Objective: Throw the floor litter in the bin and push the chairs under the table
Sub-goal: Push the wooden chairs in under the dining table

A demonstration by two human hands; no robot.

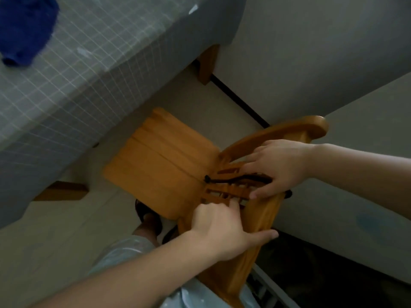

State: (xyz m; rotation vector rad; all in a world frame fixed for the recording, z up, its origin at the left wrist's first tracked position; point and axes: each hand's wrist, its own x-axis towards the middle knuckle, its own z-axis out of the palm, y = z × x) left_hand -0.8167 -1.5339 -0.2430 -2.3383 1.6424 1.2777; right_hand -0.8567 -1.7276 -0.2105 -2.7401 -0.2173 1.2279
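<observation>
A wooden chair (160, 165) stands on the pale floor with the front of its seat just under the edge of the table (73, 85), which wears a grey-blue checked cloth. My left hand (222, 230) grips the lower part of the chair's curved backrest (262, 216), thumb on the outer face. My right hand (278, 165) lies over the backrest's slats, with its fingers spread and curled on them. No litter or bin shows in this view.
A dark blue fuzzy object (24, 30) lies on the table at the top left. Wooden table legs (208, 63) stand beyond the chair and another at the left (60, 191). A grey wall runs close on the right. My sandalled foot (149, 218) is under the chair.
</observation>
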